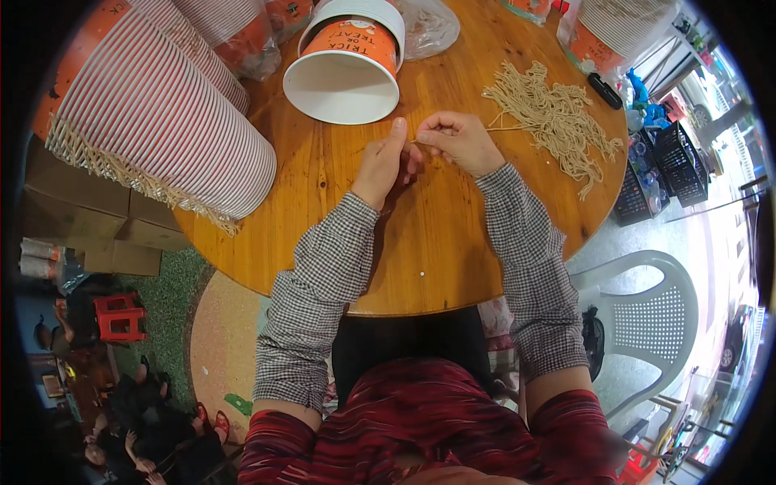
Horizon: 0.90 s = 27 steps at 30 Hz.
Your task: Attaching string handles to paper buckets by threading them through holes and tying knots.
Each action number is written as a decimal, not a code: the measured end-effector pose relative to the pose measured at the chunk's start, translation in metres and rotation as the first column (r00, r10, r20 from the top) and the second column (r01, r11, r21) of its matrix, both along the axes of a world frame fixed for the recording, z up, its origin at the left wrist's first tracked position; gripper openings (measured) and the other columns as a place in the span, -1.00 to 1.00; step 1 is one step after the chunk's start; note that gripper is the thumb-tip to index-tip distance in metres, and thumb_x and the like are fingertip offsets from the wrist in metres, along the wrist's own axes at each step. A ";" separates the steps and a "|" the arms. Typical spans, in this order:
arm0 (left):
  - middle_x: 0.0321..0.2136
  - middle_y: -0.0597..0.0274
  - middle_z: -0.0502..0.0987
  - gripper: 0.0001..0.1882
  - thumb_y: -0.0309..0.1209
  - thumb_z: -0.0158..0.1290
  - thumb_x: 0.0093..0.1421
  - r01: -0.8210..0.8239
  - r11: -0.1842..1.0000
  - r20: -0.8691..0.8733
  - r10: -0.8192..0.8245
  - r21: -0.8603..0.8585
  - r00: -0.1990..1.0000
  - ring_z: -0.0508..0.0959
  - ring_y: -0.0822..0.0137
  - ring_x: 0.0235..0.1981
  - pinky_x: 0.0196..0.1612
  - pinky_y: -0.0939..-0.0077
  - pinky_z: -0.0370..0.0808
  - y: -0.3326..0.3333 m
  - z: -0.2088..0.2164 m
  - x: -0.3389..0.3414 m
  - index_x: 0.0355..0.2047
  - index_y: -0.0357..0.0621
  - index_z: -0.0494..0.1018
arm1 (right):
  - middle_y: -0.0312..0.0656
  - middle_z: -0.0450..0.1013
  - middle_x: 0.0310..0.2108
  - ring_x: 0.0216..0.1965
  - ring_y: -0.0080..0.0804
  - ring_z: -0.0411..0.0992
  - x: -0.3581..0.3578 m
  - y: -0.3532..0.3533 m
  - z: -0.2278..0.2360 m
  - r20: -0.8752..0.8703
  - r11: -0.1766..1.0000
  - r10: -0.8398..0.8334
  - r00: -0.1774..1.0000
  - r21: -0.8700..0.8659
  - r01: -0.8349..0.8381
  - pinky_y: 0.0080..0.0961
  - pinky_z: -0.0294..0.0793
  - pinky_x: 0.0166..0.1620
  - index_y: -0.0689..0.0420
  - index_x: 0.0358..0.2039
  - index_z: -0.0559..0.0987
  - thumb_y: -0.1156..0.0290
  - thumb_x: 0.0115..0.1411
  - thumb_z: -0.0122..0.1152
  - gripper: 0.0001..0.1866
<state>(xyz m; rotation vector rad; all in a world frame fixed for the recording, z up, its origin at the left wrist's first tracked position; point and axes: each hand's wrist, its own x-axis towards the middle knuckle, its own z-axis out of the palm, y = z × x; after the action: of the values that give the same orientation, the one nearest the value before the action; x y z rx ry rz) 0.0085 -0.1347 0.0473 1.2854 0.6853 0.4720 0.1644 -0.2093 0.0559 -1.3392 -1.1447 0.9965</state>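
The thin beige twisted cord (507, 128) is at your hands, above the far half of the round varnished wooden table (440, 242). Your right hand (461, 141) pinches it between thumb and forefinger, the other fingers folded in. A short length reaches across to your left hand (384, 164), whose thumb points up and whose fingers curl loosely; you cannot tell from here whether they grip the cord. On the other side, a strand trails from your right hand toward the loose, tangled heap of beige cords (554, 113) on your right.

Just beyond your left hand lies an orange-and-white round paper bucket (341, 87) on its side, its white mouth turned toward you, with another white rim around its far part. A crumpled clear plastic bag (428, 31) sits near it. To your left leans a long nested stack of white-rimmed orange buckets (182, 113), beige cord loops hanging in a row along its lower edge. A small black oblong object (605, 90) rests past the heap, near the table's right edge. Beside the table on your right stands a pale grey plastic armchair (651, 323).
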 end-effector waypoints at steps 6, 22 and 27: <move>-0.67 0.38 0.36 -0.62 -0.16 -0.10 0.29 -0.016 1.000 0.118 0.016 0.000 0.993 0.32 0.54 -0.64 -0.59 0.68 0.24 0.002 -0.012 0.002 -0.58 -0.12 0.39 | -0.40 0.41 -0.55 -0.55 -0.73 0.32 -0.001 0.003 -0.003 -0.027 1.000 0.006 1.000 -0.001 -0.006 -0.80 0.28 -0.51 0.21 -0.35 0.53 0.40 0.14 0.20 -0.85; -0.58 0.38 0.41 -0.94 -0.54 0.03 0.17 -0.243 0.892 0.226 0.165 0.381 0.960 0.35 0.61 -0.56 -0.48 0.69 0.33 0.009 -0.031 0.009 -0.43 -0.28 0.39 | -0.47 0.32 -0.62 -0.57 -0.78 0.23 -0.004 0.010 -0.018 0.130 0.993 -0.105 0.986 0.062 0.097 -0.77 0.26 -0.49 0.26 -0.38 0.53 0.46 0.10 0.21 -0.87; -0.56 0.37 0.42 -0.79 -0.34 -0.07 0.28 -0.270 0.956 0.302 0.226 0.116 0.926 0.37 0.57 -0.58 -0.49 0.68 0.35 0.008 -0.021 0.010 -0.41 -0.23 0.41 | -0.49 0.29 -0.64 -0.59 -0.78 0.18 -0.001 0.011 -0.020 0.185 0.984 -0.149 0.971 0.125 0.127 -0.76 0.21 -0.51 0.25 -0.41 0.52 0.43 0.12 0.19 -0.86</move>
<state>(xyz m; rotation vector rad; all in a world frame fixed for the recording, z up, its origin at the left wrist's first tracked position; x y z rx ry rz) 0.0183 -0.1265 0.0265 1.2472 0.5767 0.9175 0.1631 -0.1986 0.0355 -1.4274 -1.2158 0.7014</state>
